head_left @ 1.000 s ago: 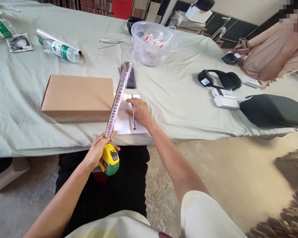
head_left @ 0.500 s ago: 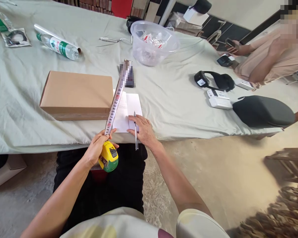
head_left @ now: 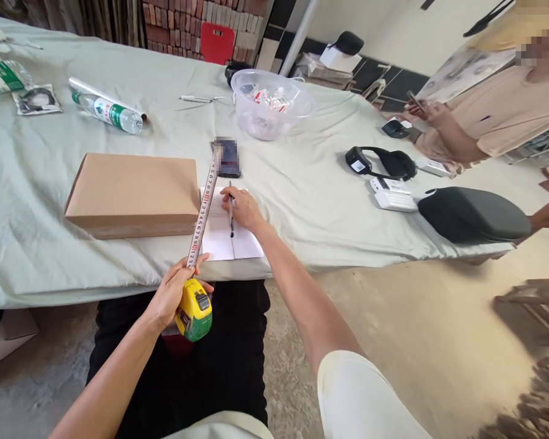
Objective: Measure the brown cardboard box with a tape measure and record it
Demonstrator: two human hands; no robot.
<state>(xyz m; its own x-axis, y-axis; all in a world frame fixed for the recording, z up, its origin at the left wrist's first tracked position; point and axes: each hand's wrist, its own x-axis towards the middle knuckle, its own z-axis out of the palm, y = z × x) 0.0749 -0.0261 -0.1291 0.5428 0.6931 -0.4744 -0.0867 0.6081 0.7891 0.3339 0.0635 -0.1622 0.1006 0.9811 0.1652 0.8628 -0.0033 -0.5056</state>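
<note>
My left hand (head_left: 172,289) is closed around a yellow and green tape measure (head_left: 194,310) at the table's front edge. Its white blade (head_left: 201,216) is pulled out and runs away from me, past the right side of a brown cardboard box (head_left: 132,188), toward a dark phone (head_left: 229,158). An open notebook (head_left: 247,244) with white pages lies to the right of the box. Over the notebook, my right hand (head_left: 243,208) grips a pen (head_left: 231,216) between thumb and fingers. Whether the pen's tip touches the paper I cannot make out.
A clear plastic basin (head_left: 272,110) with wrapped items stands at the back. Water bottles (head_left: 112,114) lie at the far left. On the right are a black headset (head_left: 379,163), white boxes (head_left: 392,195) and a dark case (head_left: 473,213). Another person (head_left: 485,116) holds a phone there.
My right hand has moved forward and left with the pen, from the notebook's right page to higher over it. The left hand keeps the tape measure. The view has shifted slightly.
</note>
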